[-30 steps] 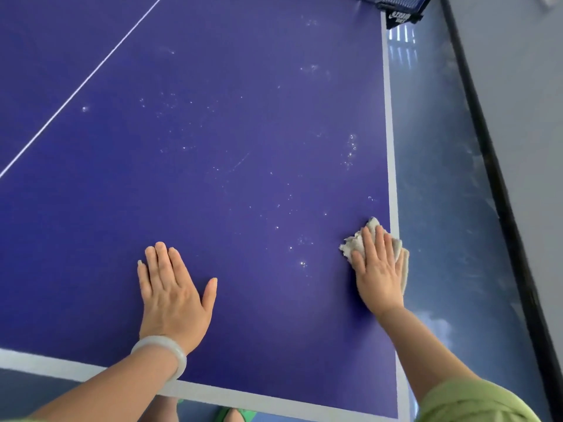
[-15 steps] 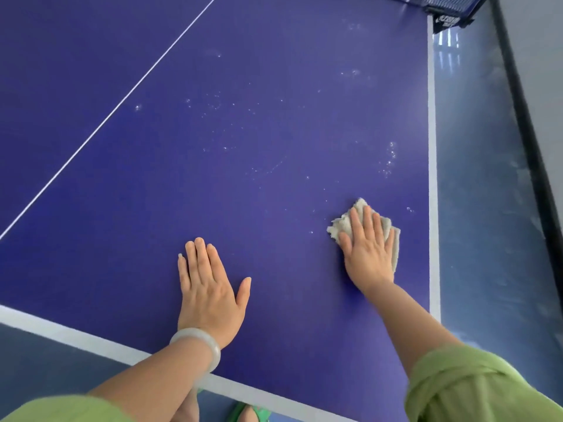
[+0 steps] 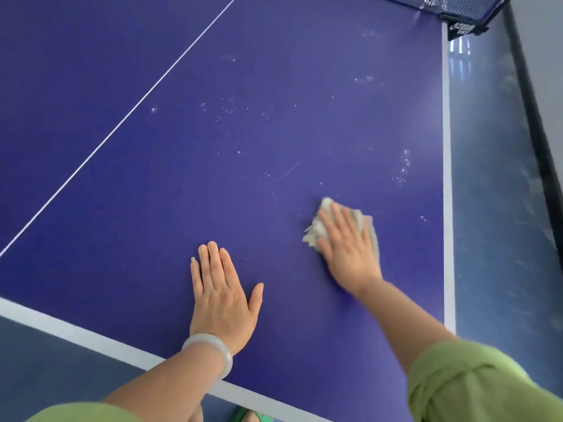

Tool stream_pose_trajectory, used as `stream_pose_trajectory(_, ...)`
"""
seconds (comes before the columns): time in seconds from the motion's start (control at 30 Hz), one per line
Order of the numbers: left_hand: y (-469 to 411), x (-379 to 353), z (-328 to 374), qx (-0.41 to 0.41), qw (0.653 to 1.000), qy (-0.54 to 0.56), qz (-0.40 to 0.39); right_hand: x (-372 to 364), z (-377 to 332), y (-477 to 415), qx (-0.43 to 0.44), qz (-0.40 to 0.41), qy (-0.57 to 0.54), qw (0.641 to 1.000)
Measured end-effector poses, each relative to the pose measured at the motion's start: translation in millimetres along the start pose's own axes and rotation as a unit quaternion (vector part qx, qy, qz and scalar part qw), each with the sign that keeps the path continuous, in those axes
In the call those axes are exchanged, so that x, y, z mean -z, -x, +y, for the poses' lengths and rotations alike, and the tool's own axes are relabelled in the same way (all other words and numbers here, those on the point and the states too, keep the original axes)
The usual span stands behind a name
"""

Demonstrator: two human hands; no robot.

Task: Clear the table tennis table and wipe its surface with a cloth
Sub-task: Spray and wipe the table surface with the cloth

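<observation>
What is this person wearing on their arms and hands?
No gloves. The left hand has a smooth, pale whitish bangle at its wrist; the right hand wears nothing. Sleeves are light green: the right sleeve bunched near the elbow, the left sleeve barely visible.

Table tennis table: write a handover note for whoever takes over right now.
Left hand: flat on the table, fingers straight, holding nothing.
Right hand: presses the cloth flat on the surface, near the right sideline.
Done: the strip by the end line looks free of specks.
Left: white specks ahead of the cloth, toward the net and beside the right sideline.
</observation>
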State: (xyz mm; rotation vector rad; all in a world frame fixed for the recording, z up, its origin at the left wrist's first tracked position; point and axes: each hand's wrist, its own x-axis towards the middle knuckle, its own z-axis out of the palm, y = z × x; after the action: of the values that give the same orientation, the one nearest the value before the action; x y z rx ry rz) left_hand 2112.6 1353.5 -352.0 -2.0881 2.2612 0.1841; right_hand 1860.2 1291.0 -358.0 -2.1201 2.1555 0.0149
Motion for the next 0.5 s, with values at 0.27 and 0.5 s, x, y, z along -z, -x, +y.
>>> stream_pose_trajectory(0.27, 2, 0, 0, 0.000, 1.000, -0.002, -0.013, -6, -31, 74, -0.230, 0.026, -0.069, 0.970)
stream_pose_trajectory(0.5, 3, 0, -3, -0.005, 1.000, 0.016, -0.015, -2, -71, 15, -0.037, -0.007, -0.040, 0.998)
